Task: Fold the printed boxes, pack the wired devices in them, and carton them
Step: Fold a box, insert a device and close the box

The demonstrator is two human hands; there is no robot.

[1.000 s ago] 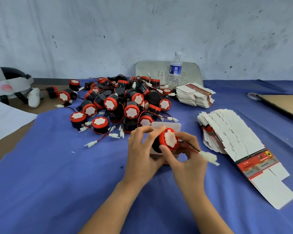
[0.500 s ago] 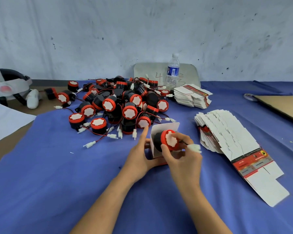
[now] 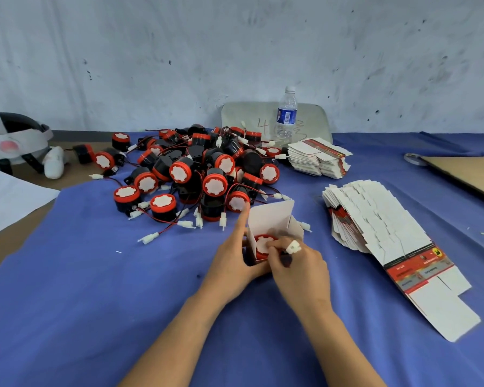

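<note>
On the bench (image 3: 95, 289), just before the pile of loose devices (image 3: 196, 174), your left hand (image 3: 232, 263) grips the open printed box (image 3: 271, 219). Your right hand (image 3: 299, 269) pinches the red-capped device (image 3: 263, 244) sitting in its mouth, white connector (image 3: 292, 247) sticking out. I'd judge that connector could get trapped under the closing flap.
</note>
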